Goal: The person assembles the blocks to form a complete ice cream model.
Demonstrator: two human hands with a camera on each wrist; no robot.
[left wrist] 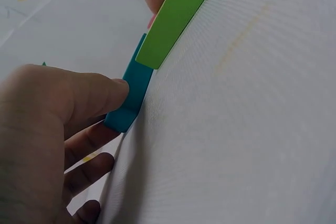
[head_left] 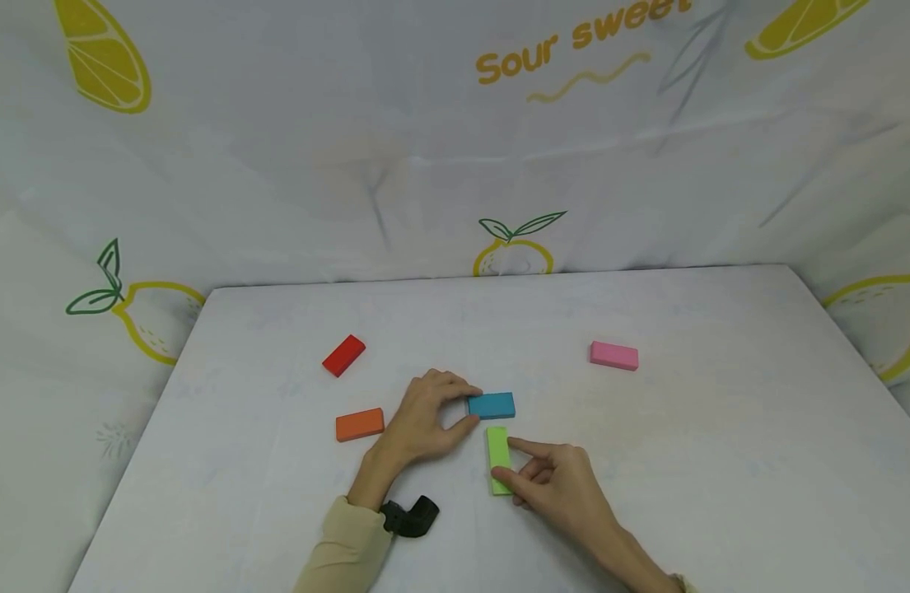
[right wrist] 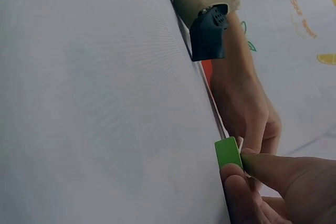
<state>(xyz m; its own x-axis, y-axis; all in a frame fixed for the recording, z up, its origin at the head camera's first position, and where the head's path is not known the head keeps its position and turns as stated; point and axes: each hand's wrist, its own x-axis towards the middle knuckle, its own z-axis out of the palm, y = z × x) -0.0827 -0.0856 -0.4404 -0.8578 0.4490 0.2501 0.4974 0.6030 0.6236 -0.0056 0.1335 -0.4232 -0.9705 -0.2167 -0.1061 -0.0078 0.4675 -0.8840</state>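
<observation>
My left hand (head_left: pixel 425 417) pinches the left end of a flat blue block (head_left: pixel 495 405), its thumb on the near edge and a finger at the far corner. In the left wrist view, the other fingers lie loosely below the blue block (left wrist: pixel 128 98). Nearer to me, a light green block (head_left: pixel 497 449) lies lengthwise toward the blue one. My right hand (head_left: pixel 562 486) holds it between the thumb, near its close end, and the index finger on its right side. The right wrist view shows the end of the green block (right wrist: pixel 228 150) at the fingertips.
An orange block (head_left: pixel 360 425) lies left of my left hand, with a red block (head_left: pixel 343 356) farther back. A pink block (head_left: pixel 613 356) sits at the back right. A black wrist device (head_left: pixel 412 517) is on my left wrist. The white table (head_left: pixel 721 461) meets a lemon-print cloth (head_left: pixel 291 165).
</observation>
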